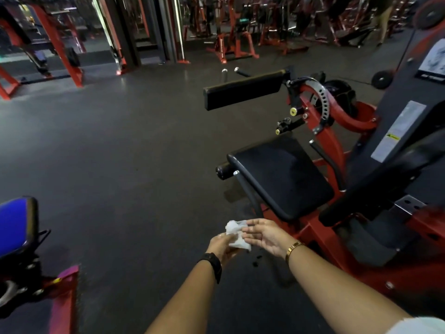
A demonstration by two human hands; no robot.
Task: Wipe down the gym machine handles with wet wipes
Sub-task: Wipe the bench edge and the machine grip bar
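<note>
pinching wet wipe [237,233] in left hand [222,245]; right hand [263,233] flat, touching it; machine label [397,131] unreadable.

**Around me on the gym floor**

Dark rubber floor [120,145] stretches ahead of me, wide and faintly shiny. At my lower left sits a blue pad [14,225] above a red frame [65,297]. Red racks [60,44] stand far left — more red machines [231,42] crowd the back.

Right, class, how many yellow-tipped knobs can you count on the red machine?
2. The upper knob sits beside the perforated arc; the lower knob sits just above the seat pad. More may be hidden.
</note>
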